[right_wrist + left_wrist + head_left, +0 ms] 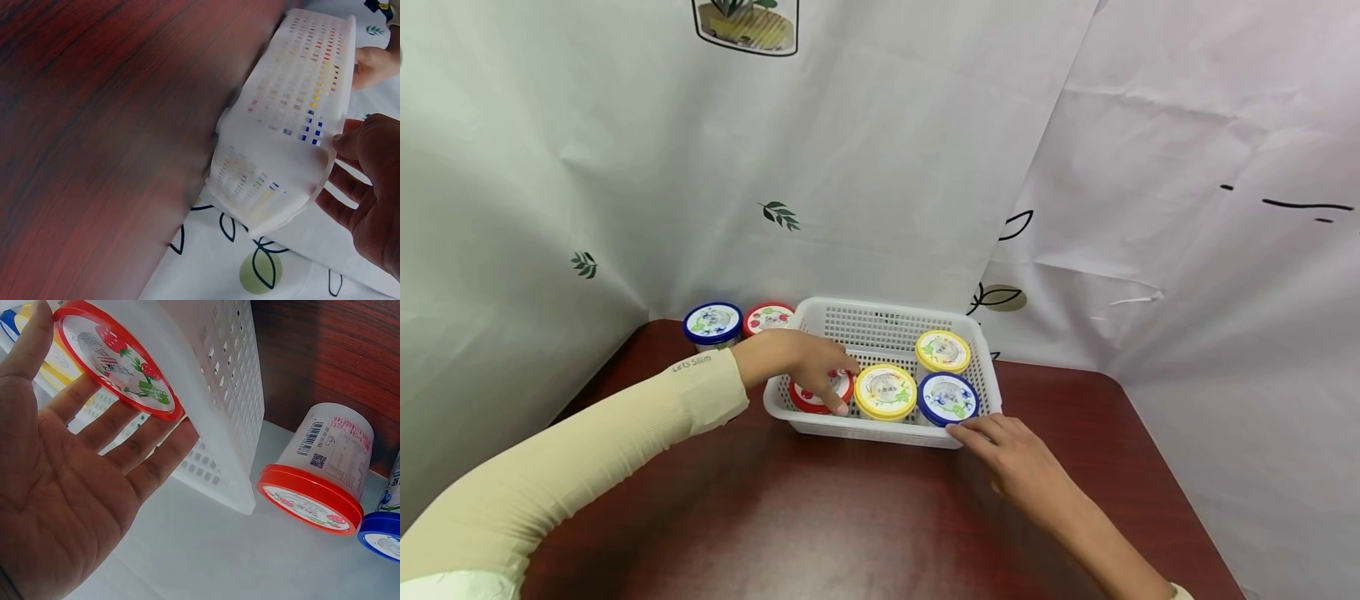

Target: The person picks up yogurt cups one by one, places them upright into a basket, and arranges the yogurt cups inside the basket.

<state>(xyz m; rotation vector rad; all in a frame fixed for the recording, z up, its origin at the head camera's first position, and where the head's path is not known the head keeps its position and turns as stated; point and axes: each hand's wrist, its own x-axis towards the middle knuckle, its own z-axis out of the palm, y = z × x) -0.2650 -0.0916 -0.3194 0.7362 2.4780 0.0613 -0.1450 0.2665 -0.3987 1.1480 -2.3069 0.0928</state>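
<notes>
A white perforated plastic basket [880,428] stands on the table, with several lidded tubs in it. At its left end, my left hand [808,364] spans the strawberry-printed red lid of a tub [119,362], thumb on one side of the rim and fingers on the other. Beside that tub is a yellow-lidded tub [886,392]; a blue-lidded tub [948,398] and another yellow-lidded tub [943,351] occupy the right end. My right hand [1011,454] grips the basket's near right corner, its thumb [347,145] against the outer wall.
Left of the basket, a red-lidded tub [328,459] and a blue-lidded tub [712,323] stand on the table near the back. The dark red wooden table [850,517] stretches toward me. Pale printed cloth [887,167] hangs behind and around it.
</notes>
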